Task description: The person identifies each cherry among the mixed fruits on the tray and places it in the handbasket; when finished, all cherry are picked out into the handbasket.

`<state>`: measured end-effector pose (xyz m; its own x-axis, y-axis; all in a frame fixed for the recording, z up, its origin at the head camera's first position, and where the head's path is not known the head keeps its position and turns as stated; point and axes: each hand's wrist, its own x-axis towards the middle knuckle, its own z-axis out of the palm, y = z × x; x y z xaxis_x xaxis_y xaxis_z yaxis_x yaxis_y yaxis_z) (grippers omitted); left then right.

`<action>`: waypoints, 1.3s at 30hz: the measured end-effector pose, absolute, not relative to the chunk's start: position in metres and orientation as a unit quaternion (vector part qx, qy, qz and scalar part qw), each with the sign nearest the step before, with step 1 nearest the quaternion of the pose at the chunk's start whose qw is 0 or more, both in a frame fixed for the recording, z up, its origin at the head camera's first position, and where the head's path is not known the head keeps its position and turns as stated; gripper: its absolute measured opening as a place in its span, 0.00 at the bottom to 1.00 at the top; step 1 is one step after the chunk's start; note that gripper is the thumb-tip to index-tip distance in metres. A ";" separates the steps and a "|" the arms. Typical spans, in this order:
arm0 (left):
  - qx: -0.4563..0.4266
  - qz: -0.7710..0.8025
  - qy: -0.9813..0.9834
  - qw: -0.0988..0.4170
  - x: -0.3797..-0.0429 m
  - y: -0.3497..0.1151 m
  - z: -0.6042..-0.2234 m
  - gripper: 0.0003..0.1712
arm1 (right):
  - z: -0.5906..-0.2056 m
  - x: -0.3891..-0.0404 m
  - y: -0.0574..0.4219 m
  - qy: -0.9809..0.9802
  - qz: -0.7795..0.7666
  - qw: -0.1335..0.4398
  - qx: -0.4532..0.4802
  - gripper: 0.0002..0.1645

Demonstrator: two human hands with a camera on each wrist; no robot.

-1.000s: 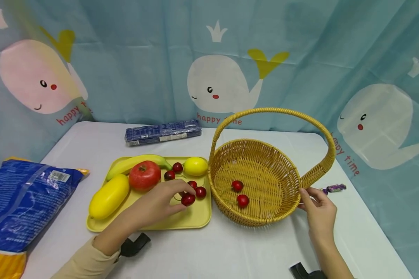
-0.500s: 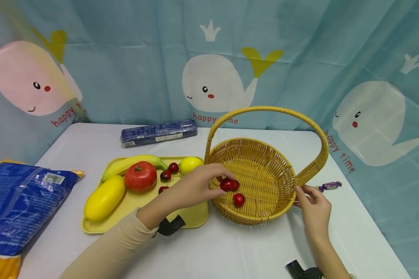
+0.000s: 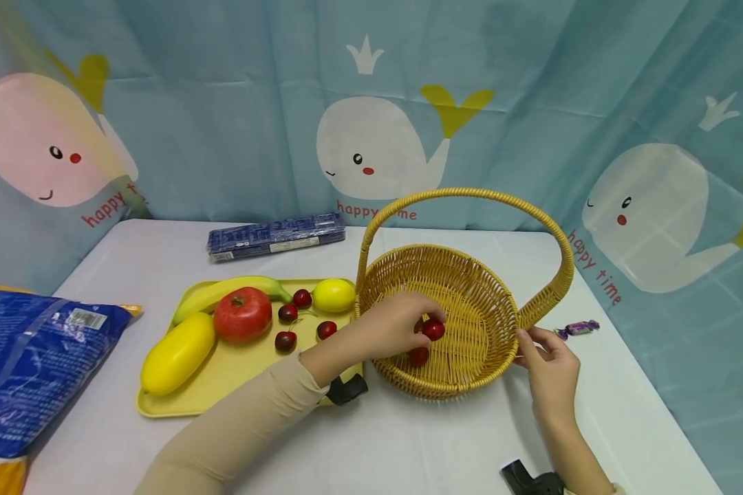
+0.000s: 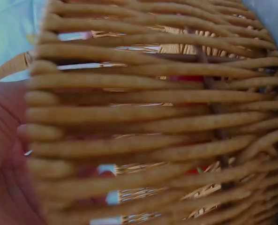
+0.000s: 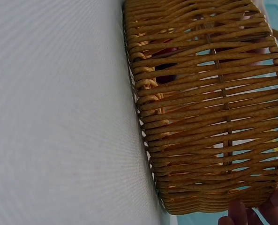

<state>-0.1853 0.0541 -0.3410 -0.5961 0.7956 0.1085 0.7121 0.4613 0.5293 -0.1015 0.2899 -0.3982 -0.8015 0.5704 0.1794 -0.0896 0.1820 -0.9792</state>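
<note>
In the head view my left hand (image 3: 402, 322) reaches over the near left rim of the yellow wicker basket (image 3: 452, 390) and pinches a red cherry (image 3: 433, 330) between thumb and fingers. Another cherry (image 3: 418, 356) lies on the basket floor below it; the hand partly hides the inside. My right hand (image 3: 553, 371) grips the basket's right rim beside the foot of the tall handle (image 3: 551, 292). The left wrist view shows the woven wall (image 4: 139, 115) close up, with part of the left hand (image 4: 7, 154) behind it. In the right wrist view, fingertips (image 5: 237, 213) touch the basket rim.
Left of the basket, a yellow tray (image 3: 241, 385) bears a banana (image 3: 223, 295), a red round fruit (image 3: 243, 315), a long yellow fruit (image 3: 178, 354), a lemon (image 3: 334, 295) and several cherries. A blue packet (image 3: 275, 236), a blue bag (image 3: 31, 371) and a wrapped candy (image 3: 578, 328) lie around.
My left hand has carried a cherry from the tray rightward into the basket's opening. The right hand keeps its grip on the rim. The whole head view has shifted slightly.
</note>
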 end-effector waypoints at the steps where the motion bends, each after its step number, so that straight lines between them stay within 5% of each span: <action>1: 0.438 0.261 0.856 0.084 -0.187 0.057 -0.342 0.18 | -0.398 -0.101 0.290 -0.722 0.616 0.267 -0.167 0.16; 29: 0.379 0.139 0.908 0.112 -0.196 0.077 -0.359 0.21 | -0.399 -0.102 0.289 -0.724 0.615 0.260 -0.174 0.16; 39: 0.378 0.200 0.903 0.037 -0.174 0.017 -0.313 0.21 | -0.398 -0.099 0.291 -0.719 0.619 0.261 -0.178 0.15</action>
<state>-0.1741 0.0175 -0.3129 -0.7118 0.6973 0.0842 0.6678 0.6347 0.3888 -0.0994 0.2907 -0.3982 -0.8006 0.5788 0.1549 -0.0665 0.1712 -0.9830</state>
